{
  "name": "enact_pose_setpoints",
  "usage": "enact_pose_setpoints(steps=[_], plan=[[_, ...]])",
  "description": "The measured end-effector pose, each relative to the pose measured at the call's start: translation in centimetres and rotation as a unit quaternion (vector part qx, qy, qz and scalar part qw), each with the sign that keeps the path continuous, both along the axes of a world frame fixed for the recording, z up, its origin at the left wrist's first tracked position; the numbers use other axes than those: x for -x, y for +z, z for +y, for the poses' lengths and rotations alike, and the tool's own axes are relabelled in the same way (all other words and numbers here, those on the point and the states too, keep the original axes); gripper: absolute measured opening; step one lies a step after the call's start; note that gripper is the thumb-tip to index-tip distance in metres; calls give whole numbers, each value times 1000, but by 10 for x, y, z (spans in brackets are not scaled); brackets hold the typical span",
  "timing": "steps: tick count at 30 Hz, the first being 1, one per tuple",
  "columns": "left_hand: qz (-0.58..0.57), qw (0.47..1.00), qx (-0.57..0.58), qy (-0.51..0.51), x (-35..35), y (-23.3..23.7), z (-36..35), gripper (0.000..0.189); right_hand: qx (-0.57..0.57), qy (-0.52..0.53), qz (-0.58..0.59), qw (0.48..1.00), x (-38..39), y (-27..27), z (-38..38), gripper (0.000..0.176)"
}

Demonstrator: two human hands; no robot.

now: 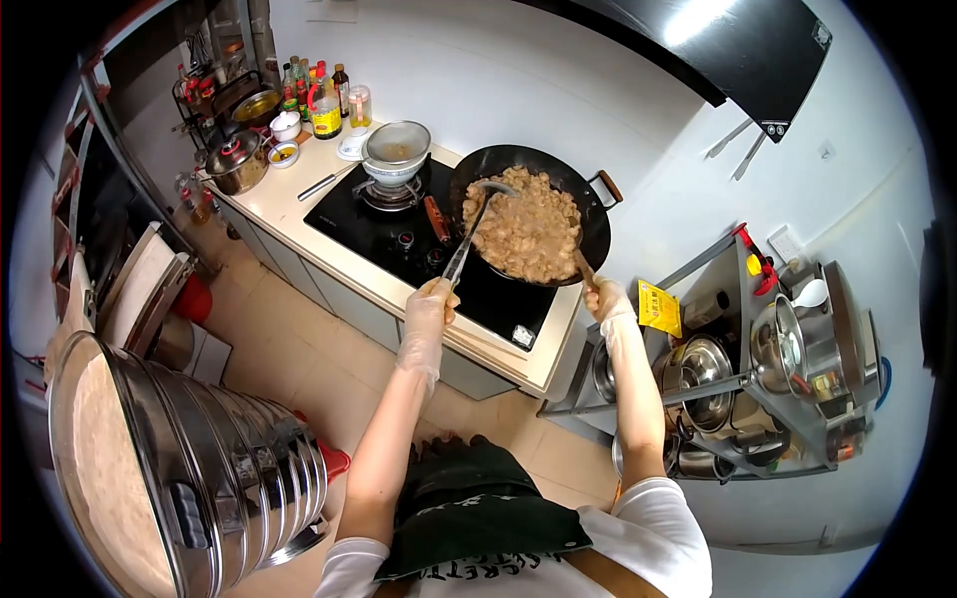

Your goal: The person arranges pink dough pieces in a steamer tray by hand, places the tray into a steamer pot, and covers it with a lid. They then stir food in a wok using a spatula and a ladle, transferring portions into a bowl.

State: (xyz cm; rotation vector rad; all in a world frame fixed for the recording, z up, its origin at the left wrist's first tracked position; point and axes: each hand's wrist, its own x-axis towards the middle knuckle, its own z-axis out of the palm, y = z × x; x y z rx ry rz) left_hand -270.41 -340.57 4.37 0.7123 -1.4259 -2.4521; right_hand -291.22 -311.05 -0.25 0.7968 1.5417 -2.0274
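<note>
My left hand [431,304], in a clear plastic glove, is closed around the handle of a metal ladle [467,242]. The ladle's head rests in light brown chunks of food [528,224] that fill much of a black wok [588,209]. My right hand [609,299], gloved too, grips a wooden-handled utensil [584,267] at the wok's near right edge. Its lower end is hidden in the food, so its exact kind does not show. The wok sits on the right side of a black glass gas stove [384,244].
Left of the wok, a strainer [397,143] rests on a bowl over the other burner. Sauce bottles [325,110] and a lidded pot [237,162] stand on the counter. A metal shelf [718,394] with pans is at right; large stacked steamers [199,468] are at lower left.
</note>
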Motion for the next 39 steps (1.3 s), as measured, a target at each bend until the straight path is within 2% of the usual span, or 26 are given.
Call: enact_pose_setpoints(steps=[2, 4, 6, 8, 10, 12, 13, 17, 21, 23, 24, 25, 28, 30, 32, 34, 35, 38, 39], plan=[[-1, 1000, 7, 3, 2, 3, -1, 19, 63, 27, -11, 998, -10, 11, -19, 15], [3, 1000, 7, 2, 3, 4, -1, 19, 34, 36, 18, 999, -16, 11, -36, 14], [4, 1000, -8, 2, 6, 3, -2, 20, -54, 65, 83, 993, -36, 22, -57, 15], [6, 1000, -16, 0, 10, 4, -3, 24, -183, 98, 186, 960, -59, 27, -78, 18], [4, 1000, -15, -1, 12, 3, -2, 25, -335, 151, 302, 879, -66, 2, -87, 26], [3, 1000, -11, -9, 11, 9, -1, 26, -525, 208, 444, 695, -89, 9, -98, 37], [0, 1000, -8, -10, 10, 10, -2, 24, -562, 245, 383, 691, -103, 25, -102, 40], [2, 1000, -2, -23, 6, 11, -12, 19, -658, 297, 395, 568, -154, 65, -91, 51], [17, 1000, -1, -14, 3, 20, -8, 19, -747, 323, 392, 428, -144, 37, -79, 50], [16, 1000, -7, -18, 5, 16, -6, 20, -733, 313, 420, 433, -109, 11, -65, 46], [16, 1000, -9, -18, 4, 16, -8, 21, -725, 309, 437, 434, -100, 15, -62, 44], [16, 1000, -4, -23, 3, 18, -12, 21, -728, 300, 409, 461, -95, 21, -55, 47], [14, 1000, 3, -26, -2, 18, -16, 20, -716, 277, 406, 495, -134, 82, -38, 46], [22, 1000, 9, -15, 0, 15, -16, 19, -721, 283, 396, 493, -154, 105, -32, 45], [25, 1000, -8, -14, 3, 13, -14, 19, -725, 312, 398, 468, -151, 94, -34, 49], [21, 1000, -19, -11, 6, 15, -12, 19, -753, 340, 369, 427, -125, 52, -38, 52], [20, 999, -21, -19, 6, 14, -11, 19, -760, 314, 411, 393, -109, 29, -29, 52], [17, 999, -17, -25, 5, 11, -17, 18, -784, 304, 428, 331, -109, 63, -18, 49], [17, 999, -12, -25, 5, 9, -18, 18, -770, 300, 485, 286, -107, 77, -4, 47]])
